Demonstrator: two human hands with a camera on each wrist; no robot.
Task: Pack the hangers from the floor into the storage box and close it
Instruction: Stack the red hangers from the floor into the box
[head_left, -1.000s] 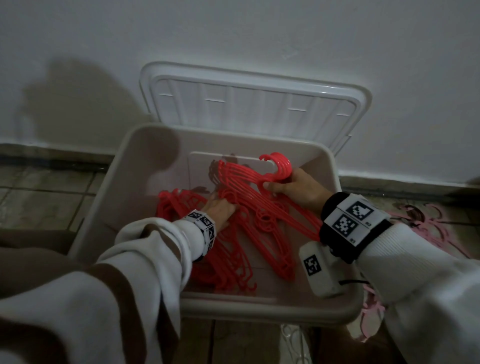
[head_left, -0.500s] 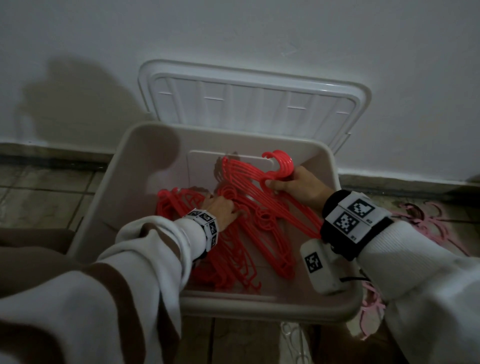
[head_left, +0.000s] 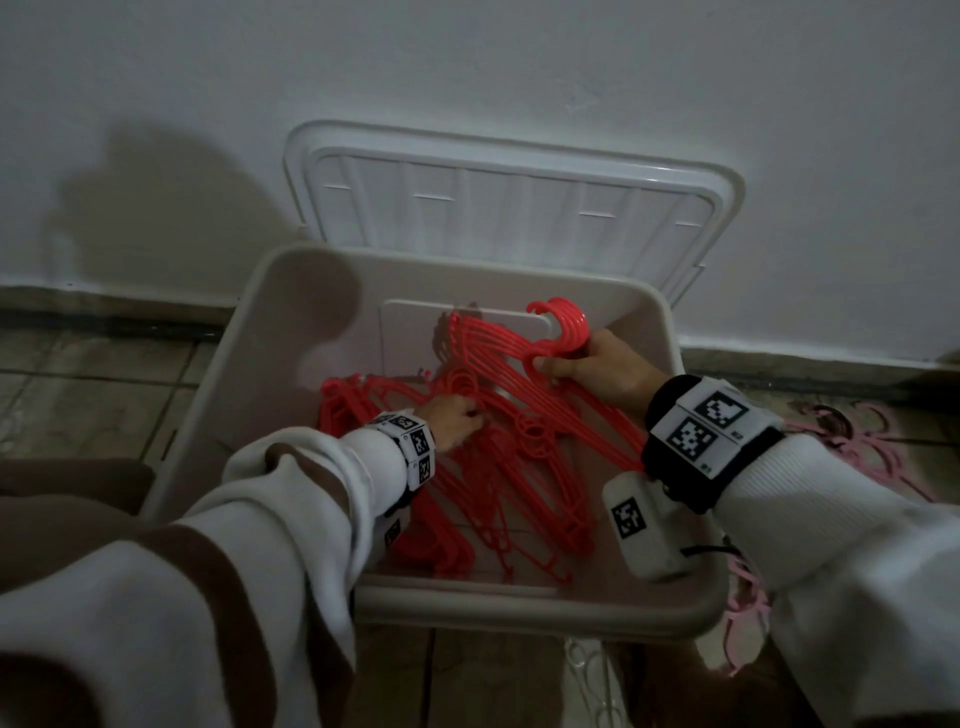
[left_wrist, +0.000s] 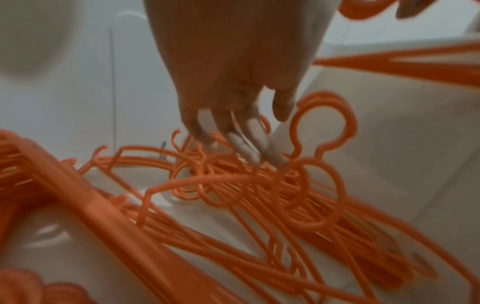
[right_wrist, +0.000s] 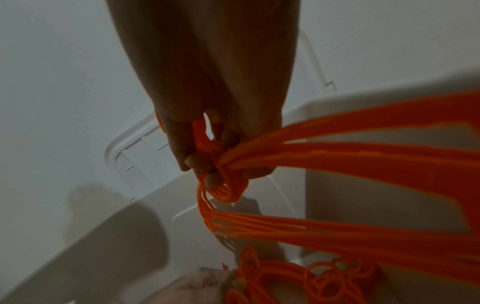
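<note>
A beige storage box (head_left: 519, 608) stands open on the floor, with its white lid (head_left: 509, 208) leaning against the wall behind it. A pile of red hangers (head_left: 467, 509) (left_wrist: 285, 195) lies inside. My right hand (head_left: 558, 366) (right_wrist: 207, 170) grips a bunch of red hangers (head_left: 524, 379) (right_wrist: 363, 164) by the necks just under the hooks. It holds them tilted over the box's back right part, with the lower ends down in the box. My left hand (head_left: 460, 421) (left_wrist: 241, 142) reaches into the box, and its straight fingers touch the ring parts of the pile.
Pink hangers (head_left: 857, 441) lie on the tiled floor to the right of the box. Pale hangers (head_left: 587, 670) show on the floor in front of it. The wall rises right behind the lid. My sleeves cover the near left of the view.
My left hand has slid a little to the right across the pile. My right hand keeps the bunch in nearly the same place.
</note>
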